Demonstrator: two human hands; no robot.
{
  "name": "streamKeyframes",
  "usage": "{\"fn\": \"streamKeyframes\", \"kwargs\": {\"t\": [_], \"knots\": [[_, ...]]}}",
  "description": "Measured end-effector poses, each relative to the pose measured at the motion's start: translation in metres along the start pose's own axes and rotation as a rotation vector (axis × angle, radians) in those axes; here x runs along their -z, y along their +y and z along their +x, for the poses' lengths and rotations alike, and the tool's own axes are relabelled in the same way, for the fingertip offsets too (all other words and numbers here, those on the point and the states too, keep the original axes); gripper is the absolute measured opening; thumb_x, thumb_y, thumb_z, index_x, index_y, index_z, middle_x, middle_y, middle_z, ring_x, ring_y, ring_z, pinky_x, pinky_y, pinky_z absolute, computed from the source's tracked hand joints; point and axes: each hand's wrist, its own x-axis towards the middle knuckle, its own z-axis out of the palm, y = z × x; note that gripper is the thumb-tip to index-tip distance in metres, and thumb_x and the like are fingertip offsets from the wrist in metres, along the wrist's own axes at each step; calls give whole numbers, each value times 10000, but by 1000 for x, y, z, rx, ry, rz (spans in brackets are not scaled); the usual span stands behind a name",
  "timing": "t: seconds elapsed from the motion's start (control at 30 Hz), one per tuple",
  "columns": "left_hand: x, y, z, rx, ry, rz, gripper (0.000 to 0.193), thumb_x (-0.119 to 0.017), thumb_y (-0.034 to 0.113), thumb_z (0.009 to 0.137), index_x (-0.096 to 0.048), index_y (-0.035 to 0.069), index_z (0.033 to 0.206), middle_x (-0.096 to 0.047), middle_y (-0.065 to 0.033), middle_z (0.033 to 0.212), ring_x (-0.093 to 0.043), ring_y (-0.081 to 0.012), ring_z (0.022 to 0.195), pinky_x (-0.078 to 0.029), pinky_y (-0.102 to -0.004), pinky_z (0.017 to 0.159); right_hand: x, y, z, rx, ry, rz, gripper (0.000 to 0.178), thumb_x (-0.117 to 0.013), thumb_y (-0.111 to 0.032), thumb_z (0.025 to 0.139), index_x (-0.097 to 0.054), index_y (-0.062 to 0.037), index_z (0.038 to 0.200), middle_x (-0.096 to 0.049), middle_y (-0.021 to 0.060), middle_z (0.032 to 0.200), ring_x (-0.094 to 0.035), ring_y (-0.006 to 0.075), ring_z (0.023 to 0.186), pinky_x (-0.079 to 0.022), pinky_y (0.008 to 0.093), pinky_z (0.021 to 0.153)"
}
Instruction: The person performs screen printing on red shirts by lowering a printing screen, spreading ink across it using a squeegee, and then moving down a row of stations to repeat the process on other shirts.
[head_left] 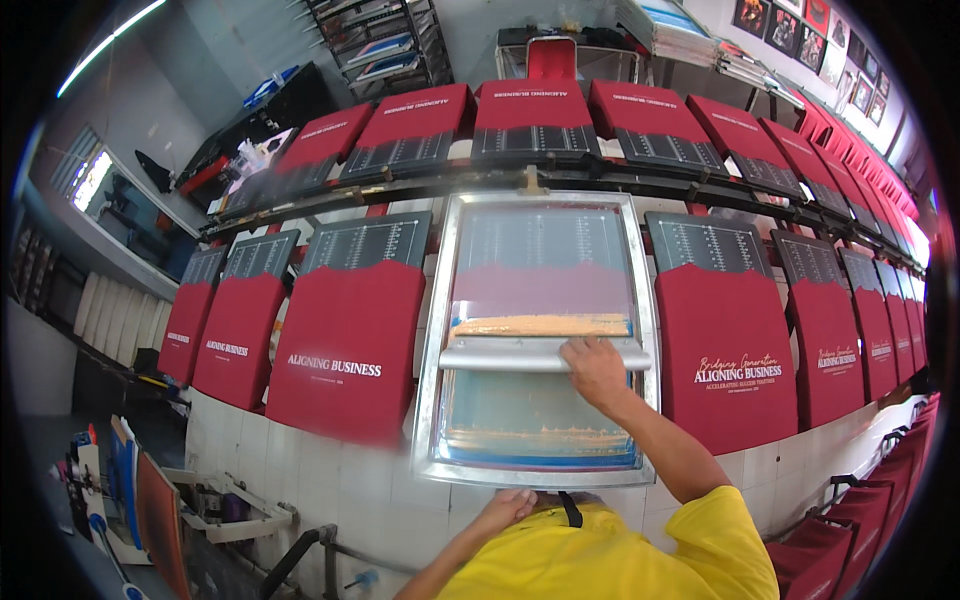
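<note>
A screen printing frame (430, 400) with silver metal sides lies over a dark red shirt, whose collar area and grey board show faintly through the mesh. My right hand (597, 370) is closed over a long silver squeegee (500, 357), which spans the frame crosswise at mid-length. A ridge of orange-gold ink (540, 326) lies along the squeegee's far side, and thinner orange streaks cross the near end of the mesh. My left hand (508, 508) is curled beside the frame's near edge, close to my yellow shirt; whatever its fingers hold, if anything, is hidden.
Dark red shirts on grey boards flank the frame: a left shirt (340, 350) with white print, a right shirt (728, 345) with white and gold print. Behind runs a dark rail (400, 185) with another row of shirts. A rack (385, 45) stands farther back; metal brackets (235, 500) jut at lower left.
</note>
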Motion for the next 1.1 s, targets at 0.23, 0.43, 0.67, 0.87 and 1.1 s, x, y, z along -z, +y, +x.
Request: {"fn": "streamKeyframes", "kwargs": {"t": [0.23, 0.43, 0.67, 0.87, 1.1], "knots": [[-1, 1, -1, -7, 12, 14, 299, -414, 287, 1080, -581, 72, 957, -402, 57, 676, -336, -67, 618, -304, -218, 594, -22, 11, -1, -6, -22, -41, 236, -686, -92, 733, -618, -86, 958, -630, 65, 946, -616, 251, 892, -485, 390, 779], [0, 9, -3, -37, -16, 89, 301, -410, 288, 1080, -569, 67, 954, -414, 50, 675, -333, -68, 602, -293, -216, 572, 17, 15, 38, -137, -320, 123, 305, -727, -200, 694, -692, -30, 945, -682, 132, 866, -668, 296, 808, -530, 420, 734], [11, 3, 9, 3, -62, 11, 312, -404, 303, 1087, -563, 65, 962, -428, 35, 674, -333, -75, 589, -276, -222, 548, 28, 47, 55, -259, -813, 586, 538, -772, -347, 551, -767, -13, 973, -733, 211, 953, -698, 356, 829, -550, 401, 745], [7, 6, 5, -1, -74, 6, 335, -382, 286, 1097, -582, 55, 957, -465, 18, 668, -365, -85, 577, -301, -234, 536, 54, -59, -70, -96, -456, 137, 340, -758, -257, 712, -662, -92, 993, -663, 100, 918, -672, 289, 850, -545, 420, 753], [7, 28, -25, -433, 99, 474, 235, -541, 241, 1018, -657, 50, 1091, -577, -55, 776, -545, -151, 694, -439, -259, 636, 54, -92, -107, -83, -221, 34, 226, -685, -135, 734, -610, -75, 939, -609, 82, 911, -640, 266, 871, -520, 389, 726]]}}
